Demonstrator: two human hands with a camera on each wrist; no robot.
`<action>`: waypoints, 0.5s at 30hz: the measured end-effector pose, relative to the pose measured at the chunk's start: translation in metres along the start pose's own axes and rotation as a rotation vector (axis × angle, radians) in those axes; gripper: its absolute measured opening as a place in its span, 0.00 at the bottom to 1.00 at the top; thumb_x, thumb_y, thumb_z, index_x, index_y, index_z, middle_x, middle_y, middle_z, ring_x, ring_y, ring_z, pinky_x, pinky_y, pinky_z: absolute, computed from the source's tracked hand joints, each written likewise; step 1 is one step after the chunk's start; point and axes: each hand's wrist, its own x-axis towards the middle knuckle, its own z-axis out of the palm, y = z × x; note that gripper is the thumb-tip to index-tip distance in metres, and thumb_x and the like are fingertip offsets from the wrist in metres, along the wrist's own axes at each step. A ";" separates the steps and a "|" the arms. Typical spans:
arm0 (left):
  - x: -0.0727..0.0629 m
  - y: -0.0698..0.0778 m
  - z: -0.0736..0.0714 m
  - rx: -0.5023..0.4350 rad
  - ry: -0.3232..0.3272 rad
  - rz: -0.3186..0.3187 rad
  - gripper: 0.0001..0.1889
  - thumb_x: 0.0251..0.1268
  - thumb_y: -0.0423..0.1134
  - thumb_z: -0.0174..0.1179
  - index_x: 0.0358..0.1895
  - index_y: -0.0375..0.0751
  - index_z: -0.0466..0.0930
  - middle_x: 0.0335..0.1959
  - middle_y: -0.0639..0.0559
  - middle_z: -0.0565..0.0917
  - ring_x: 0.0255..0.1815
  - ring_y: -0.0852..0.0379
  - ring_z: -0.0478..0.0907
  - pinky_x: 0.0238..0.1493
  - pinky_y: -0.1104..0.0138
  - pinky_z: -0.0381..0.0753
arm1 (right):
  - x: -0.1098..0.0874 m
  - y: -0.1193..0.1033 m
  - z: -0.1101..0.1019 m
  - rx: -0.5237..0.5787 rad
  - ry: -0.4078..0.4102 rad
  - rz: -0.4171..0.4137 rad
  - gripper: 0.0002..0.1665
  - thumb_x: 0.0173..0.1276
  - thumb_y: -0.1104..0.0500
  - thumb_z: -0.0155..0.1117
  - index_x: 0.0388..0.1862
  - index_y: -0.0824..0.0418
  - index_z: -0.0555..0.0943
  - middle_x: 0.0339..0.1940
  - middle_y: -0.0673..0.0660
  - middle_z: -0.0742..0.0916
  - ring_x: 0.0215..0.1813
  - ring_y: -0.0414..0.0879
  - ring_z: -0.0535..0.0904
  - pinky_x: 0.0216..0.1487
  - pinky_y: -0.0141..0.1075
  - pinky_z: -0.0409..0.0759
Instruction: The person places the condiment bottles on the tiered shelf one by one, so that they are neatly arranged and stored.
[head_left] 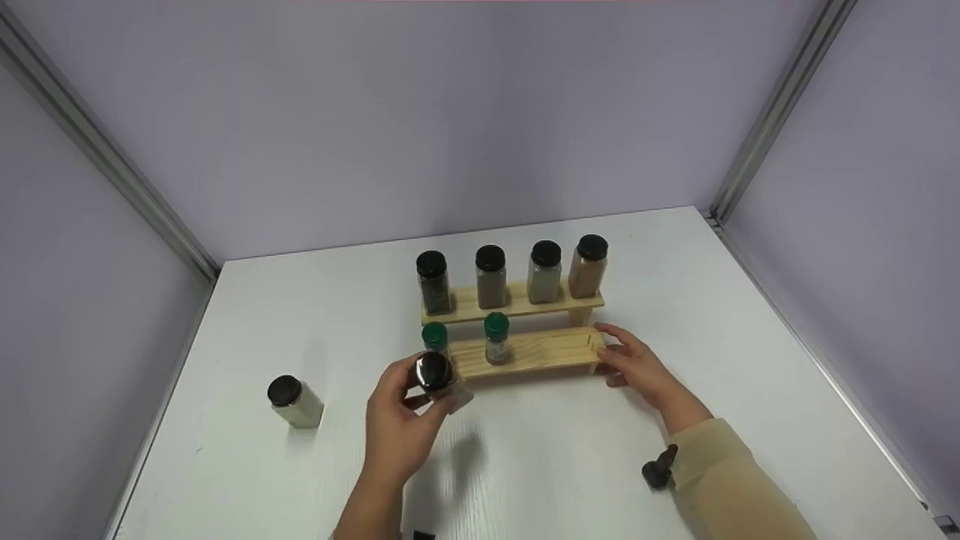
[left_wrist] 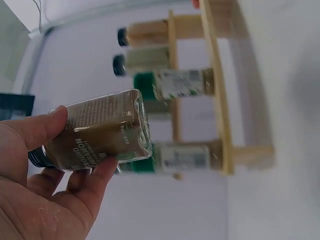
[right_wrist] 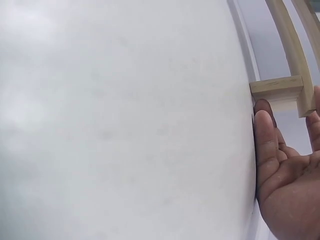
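Note:
My left hand grips a square glass jar of ground cinnamon by its sides. Its black cap faces up toward the head camera, and the jar is tilted in front of the rack's left end. In the left wrist view, brown powder and white lettering show through the glass. My right hand holds the right end of the lower tier of a wooden spice rack, fingers around the board's end. Two green-capped jars stand on that tier, one near the middle, the other partly hidden behind the cinnamon jar.
Several black-capped jars stand along the upper tier, among them a tan-filled one at the right. A pale green black-capped jar is on the white table at the left. Grey-lilac panels enclose the table.

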 end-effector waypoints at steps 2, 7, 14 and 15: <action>0.004 0.008 0.009 -0.034 -0.043 0.031 0.28 0.57 0.22 0.75 0.62 0.42 0.83 0.54 0.49 0.83 0.54 0.51 0.84 0.49 0.60 0.87 | 0.000 0.000 0.000 0.007 0.001 0.004 0.39 0.83 0.51 0.63 0.86 0.56 0.60 0.63 0.65 0.84 0.52 0.50 0.85 0.43 0.40 0.84; 0.021 0.024 0.038 -0.043 -0.129 0.081 0.27 0.61 0.22 0.73 0.62 0.43 0.82 0.55 0.47 0.81 0.57 0.48 0.84 0.50 0.59 0.86 | 0.000 -0.001 0.000 0.010 0.003 0.009 0.39 0.83 0.52 0.62 0.86 0.56 0.61 0.63 0.64 0.84 0.52 0.50 0.85 0.43 0.40 0.84; 0.044 0.031 0.075 0.032 -0.204 0.114 0.27 0.64 0.22 0.71 0.66 0.41 0.80 0.60 0.45 0.81 0.60 0.46 0.82 0.54 0.59 0.86 | 0.002 -0.001 0.005 0.006 0.001 0.000 0.39 0.83 0.51 0.62 0.86 0.56 0.61 0.62 0.64 0.85 0.53 0.53 0.85 0.43 0.42 0.83; 0.046 0.030 0.080 0.035 -0.211 0.109 0.27 0.64 0.22 0.71 0.66 0.40 0.80 0.60 0.44 0.81 0.61 0.45 0.82 0.55 0.58 0.86 | 0.002 -0.001 0.006 0.003 -0.002 0.000 0.39 0.83 0.51 0.62 0.86 0.56 0.61 0.63 0.65 0.84 0.53 0.52 0.85 0.44 0.42 0.83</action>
